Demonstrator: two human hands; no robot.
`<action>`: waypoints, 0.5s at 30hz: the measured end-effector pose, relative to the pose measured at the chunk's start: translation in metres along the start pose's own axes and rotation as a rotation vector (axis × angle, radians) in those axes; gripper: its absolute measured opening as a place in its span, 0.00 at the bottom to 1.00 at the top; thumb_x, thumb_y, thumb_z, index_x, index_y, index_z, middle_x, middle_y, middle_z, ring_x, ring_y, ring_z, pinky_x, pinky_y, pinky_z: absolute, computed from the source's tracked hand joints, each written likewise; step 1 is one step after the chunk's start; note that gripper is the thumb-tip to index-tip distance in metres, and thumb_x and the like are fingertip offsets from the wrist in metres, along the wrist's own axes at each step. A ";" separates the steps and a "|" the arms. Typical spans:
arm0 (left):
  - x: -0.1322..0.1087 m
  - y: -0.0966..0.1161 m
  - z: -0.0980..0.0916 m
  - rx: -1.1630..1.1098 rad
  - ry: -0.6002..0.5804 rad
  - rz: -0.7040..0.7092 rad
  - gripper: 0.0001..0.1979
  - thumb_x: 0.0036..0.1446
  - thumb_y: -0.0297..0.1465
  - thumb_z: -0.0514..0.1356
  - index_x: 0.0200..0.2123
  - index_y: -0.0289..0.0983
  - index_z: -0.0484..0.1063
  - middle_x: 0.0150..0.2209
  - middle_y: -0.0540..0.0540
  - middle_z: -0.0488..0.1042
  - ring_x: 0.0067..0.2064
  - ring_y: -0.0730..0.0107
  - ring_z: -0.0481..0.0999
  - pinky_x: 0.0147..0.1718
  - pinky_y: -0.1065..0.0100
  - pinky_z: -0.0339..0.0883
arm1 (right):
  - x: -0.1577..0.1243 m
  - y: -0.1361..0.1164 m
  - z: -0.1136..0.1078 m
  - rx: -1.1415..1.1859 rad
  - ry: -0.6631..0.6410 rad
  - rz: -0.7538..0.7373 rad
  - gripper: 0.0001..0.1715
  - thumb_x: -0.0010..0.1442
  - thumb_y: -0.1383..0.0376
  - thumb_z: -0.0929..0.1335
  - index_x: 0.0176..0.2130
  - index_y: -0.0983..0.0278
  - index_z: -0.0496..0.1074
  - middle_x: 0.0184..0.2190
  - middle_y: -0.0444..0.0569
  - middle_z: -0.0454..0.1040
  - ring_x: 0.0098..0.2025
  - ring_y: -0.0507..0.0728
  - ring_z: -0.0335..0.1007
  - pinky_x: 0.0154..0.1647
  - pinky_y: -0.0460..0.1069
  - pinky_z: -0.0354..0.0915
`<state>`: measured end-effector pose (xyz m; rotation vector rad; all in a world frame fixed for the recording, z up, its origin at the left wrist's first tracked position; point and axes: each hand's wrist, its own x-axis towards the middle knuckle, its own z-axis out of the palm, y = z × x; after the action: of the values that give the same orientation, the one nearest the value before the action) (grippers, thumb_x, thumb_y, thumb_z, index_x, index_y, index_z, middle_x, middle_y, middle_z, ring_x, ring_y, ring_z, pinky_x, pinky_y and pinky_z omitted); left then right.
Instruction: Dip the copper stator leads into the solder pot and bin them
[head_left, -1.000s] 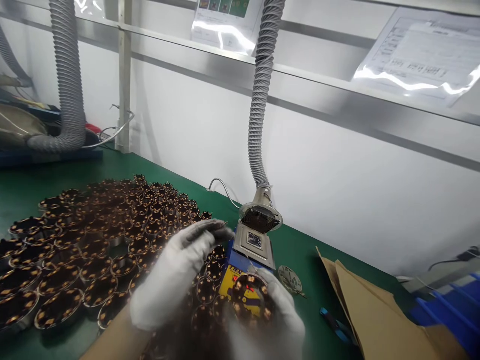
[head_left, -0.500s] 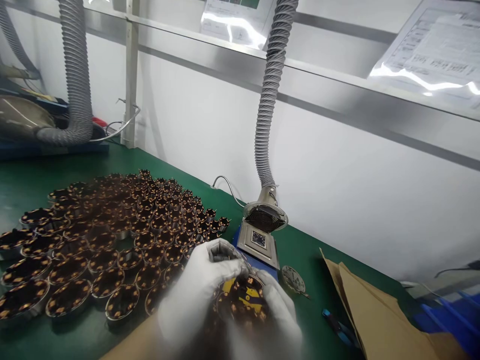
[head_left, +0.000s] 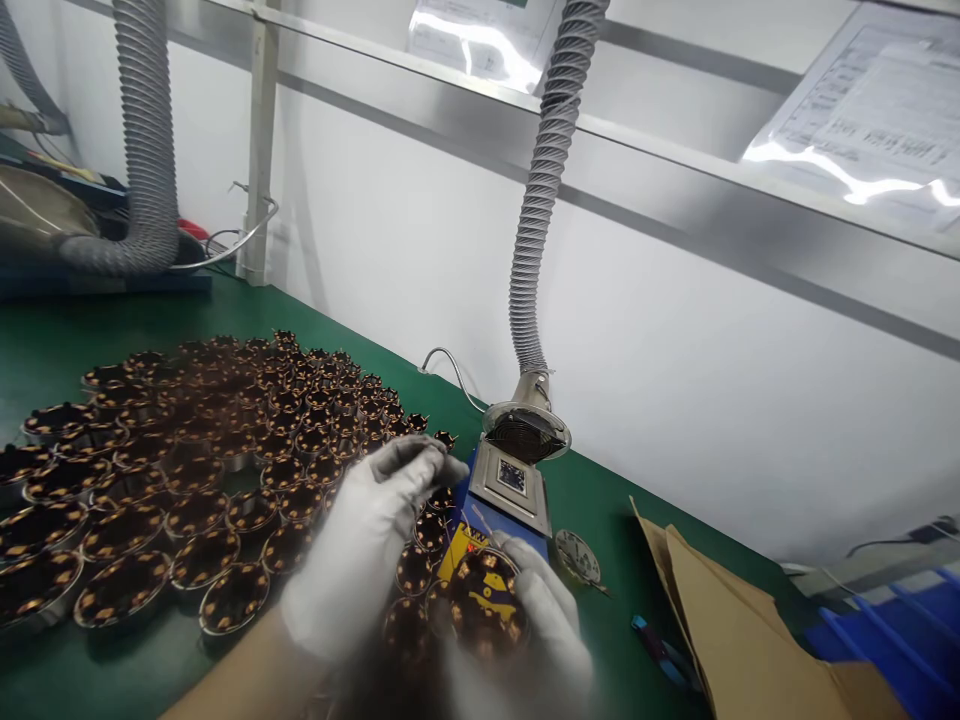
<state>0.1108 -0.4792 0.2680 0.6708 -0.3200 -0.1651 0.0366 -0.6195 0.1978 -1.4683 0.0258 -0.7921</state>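
Note:
In a white glove, my right hand (head_left: 551, 610) grips a motor stator (head_left: 504, 628), a metal ring with copper windings. Yellow shows through the middle of the ring, and a thin lead rises from its upper edge. My left hand (head_left: 375, 530), also gloved, is up and to the left of that stator, clear of it. Its thumb and fingertips are pressed together; whatever may be between them is too small to make out. Just beyond both hands is a blue solder pot (head_left: 510, 530) with a metal top plate (head_left: 491, 490) and a yellow label.
Many more stators (head_left: 232, 600) crowd the left of the green table (head_left: 600, 490). An extraction hood (head_left: 529, 430) hangs over the pot on a ribbed hose (head_left: 536, 220). To the right are a round metal dish (head_left: 577, 555), blue-handled cutters (head_left: 660, 650), cardboard (head_left: 735, 620) and blue bins (head_left: 892, 630).
My left hand has come away from the stator, up and to the left, with its fingers drawn together. My right hand keeps hold of the stator. The view has shifted slightly.

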 end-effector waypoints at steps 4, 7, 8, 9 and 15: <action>0.003 0.012 -0.005 0.184 -0.212 -0.169 0.19 0.49 0.38 0.65 0.43 0.37 0.68 0.43 0.44 0.70 0.47 0.64 0.69 0.48 0.68 0.63 | 0.000 0.004 0.002 -0.195 0.006 -0.167 0.35 0.39 0.62 0.76 0.48 0.58 0.67 0.46 0.54 0.70 0.48 0.69 0.67 0.43 0.63 0.67; 0.002 0.010 -0.009 0.290 -0.303 -0.285 0.13 0.49 0.32 0.66 0.38 0.36 0.70 0.38 0.46 0.71 0.40 0.70 0.71 0.40 0.75 0.65 | -0.002 0.005 0.002 -0.284 0.018 -0.217 0.33 0.44 0.63 0.74 0.49 0.58 0.66 0.46 0.55 0.71 0.46 0.69 0.68 0.41 0.63 0.68; 0.002 0.007 -0.010 0.277 -0.311 -0.287 0.11 0.49 0.31 0.66 0.36 0.35 0.70 0.35 0.47 0.71 0.38 0.72 0.71 0.37 0.76 0.65 | -0.002 0.005 0.001 -0.303 0.016 -0.231 0.31 0.45 0.63 0.73 0.49 0.58 0.66 0.45 0.55 0.71 0.45 0.69 0.68 0.40 0.63 0.68; 0.002 0.003 -0.010 0.251 -0.313 -0.281 0.10 0.48 0.30 0.66 0.34 0.34 0.70 0.33 0.48 0.71 0.36 0.73 0.70 0.35 0.76 0.65 | -0.002 0.005 0.000 -0.319 0.011 -0.239 0.30 0.45 0.63 0.73 0.49 0.58 0.66 0.45 0.55 0.71 0.45 0.69 0.68 0.40 0.63 0.68; 0.000 0.001 -0.006 0.372 -0.132 -0.197 0.14 0.48 0.38 0.65 0.35 0.36 0.71 0.35 0.46 0.72 0.39 0.68 0.71 0.39 0.73 0.66 | 0.002 -0.004 -0.003 -0.377 -0.009 -0.241 0.30 0.42 0.62 0.74 0.46 0.60 0.67 0.44 0.56 0.71 0.44 0.66 0.69 0.42 0.59 0.68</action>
<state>0.1131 -0.4748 0.2643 1.0630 -0.4160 -0.3436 0.0347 -0.6229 0.2019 -1.8553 -0.0098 -1.0150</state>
